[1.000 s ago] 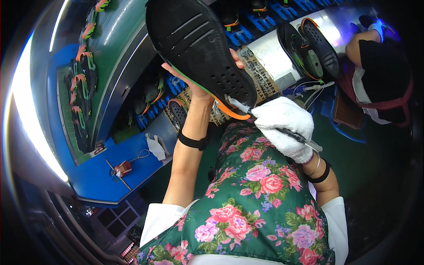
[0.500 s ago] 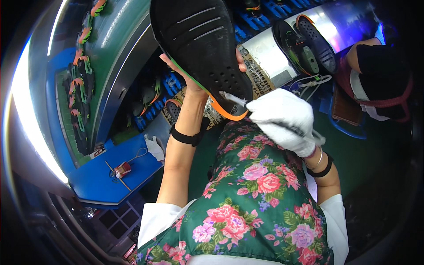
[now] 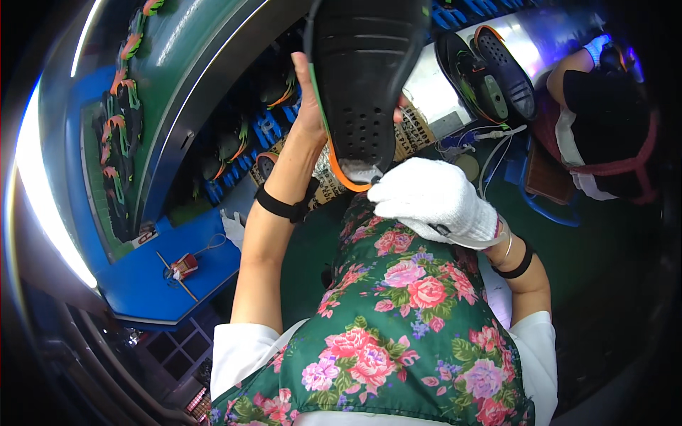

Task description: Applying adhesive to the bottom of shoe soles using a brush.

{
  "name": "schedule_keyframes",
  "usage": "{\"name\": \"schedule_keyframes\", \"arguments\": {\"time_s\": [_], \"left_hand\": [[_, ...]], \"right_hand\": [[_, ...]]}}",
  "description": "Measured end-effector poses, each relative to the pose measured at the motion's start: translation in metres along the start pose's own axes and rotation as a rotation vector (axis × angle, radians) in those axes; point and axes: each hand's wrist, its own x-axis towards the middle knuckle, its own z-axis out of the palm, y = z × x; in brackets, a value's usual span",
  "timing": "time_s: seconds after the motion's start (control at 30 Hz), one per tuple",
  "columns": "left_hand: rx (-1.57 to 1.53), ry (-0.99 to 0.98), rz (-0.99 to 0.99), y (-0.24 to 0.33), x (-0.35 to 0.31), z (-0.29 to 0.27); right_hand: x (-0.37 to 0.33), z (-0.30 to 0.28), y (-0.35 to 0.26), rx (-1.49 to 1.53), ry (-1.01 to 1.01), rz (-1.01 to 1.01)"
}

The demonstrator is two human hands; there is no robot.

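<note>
A black shoe sole (image 3: 364, 85) with small round holes and a green-and-orange edge stands up in front of me. My bare left hand (image 3: 310, 106) grips it from behind, thumb along the left edge and fingertips showing at the right. At its lower, orange-rimmed end, my white-gloved right hand (image 3: 433, 199) is closed on what looks like a small brush (image 3: 364, 172). The pale tip touches the inside of that end; most of the handle is hidden in the glove. A thin pale strip, perhaps the handle's end, shows by the right wrist.
On a metal surface to the right lie a dark shoe (image 3: 472, 82) and another sole (image 3: 506, 71). A blue table (image 3: 142, 287) at the left bears a small red container (image 3: 185, 266) with a stick. Shoe parts (image 3: 121, 135) line a green belt. Another person's arm (image 3: 561, 85) is at the far right.
The sole has turned more upright and shifted a little to the right at its top. My right hand has moved left and slightly down with the brush along the sole's orange end.
</note>
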Motion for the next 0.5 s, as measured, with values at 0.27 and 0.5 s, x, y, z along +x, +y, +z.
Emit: {"name": "schedule_keyframes", "arguments": {"time_s": [0.27,0.5], "left_hand": [[0.012,0.216,-0.303,-0.009,-0.006,-0.007],[0.167,0.64,-0.375,-0.014,-0.011,-0.024]], "right_hand": [[0.005,-0.022,0.013,-0.001,-0.118,-0.055],[0.01,-0.032,0.018,0.638,0.021,0.187]]}}
